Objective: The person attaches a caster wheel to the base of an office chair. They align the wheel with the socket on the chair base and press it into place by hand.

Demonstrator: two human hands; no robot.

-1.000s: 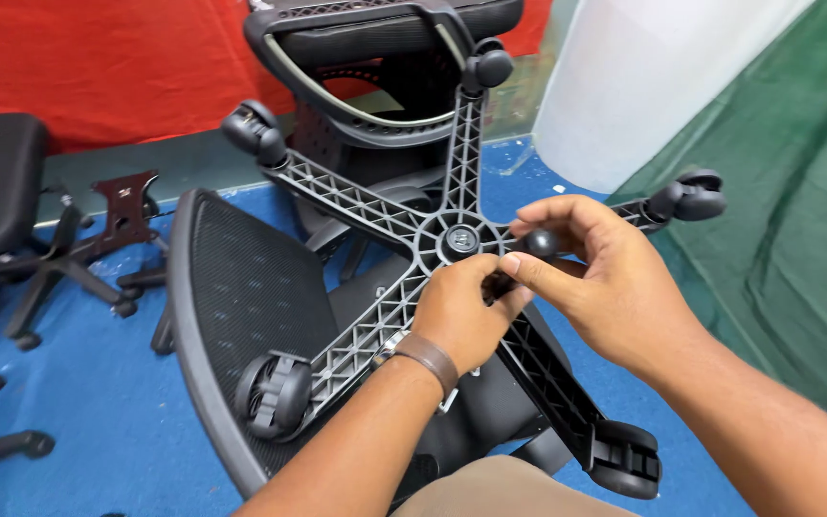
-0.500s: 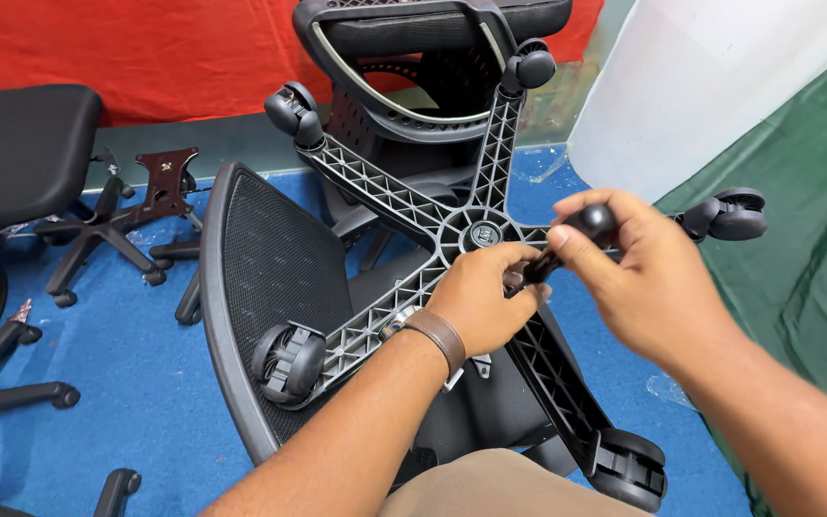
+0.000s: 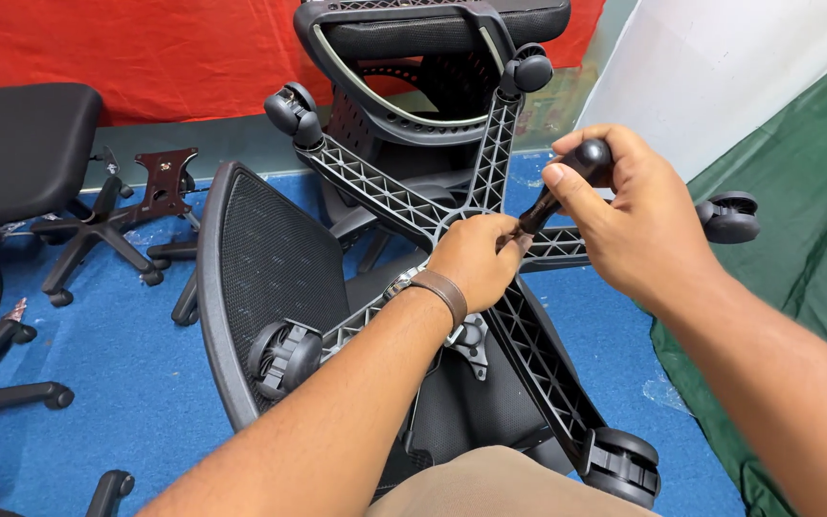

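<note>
An overturned black office chair lies before me, its five-armed star base (image 3: 375, 196) with castors facing up. My right hand (image 3: 629, 225) grips the round black handle of a screwdriver-like tool (image 3: 567, 177) that slants down toward the hub. My left hand (image 3: 476, 258), with a brown strap on the wrist, is closed around the tool's lower shaft right over the hub, hiding it. A castor (image 3: 284, 359) sits at the lower left arm and another castor (image 3: 624, 464) at the lower right. The mesh backrest (image 3: 260, 278) lies to the left.
Blue carpet (image 3: 98, 364) covers the floor. A second black chair seat (image 3: 21, 144) and a loose star base (image 3: 107, 230) lie at the left, more chair legs at bottom left. A red cloth hangs behind, a green tarp (image 3: 796, 249) lies right, beside a white sheet (image 3: 720, 67).
My right hand has lifted the tool's handle from level to a steep tilt over the hub. My left hand slid onto the hub, covering it. The view shifted slightly.
</note>
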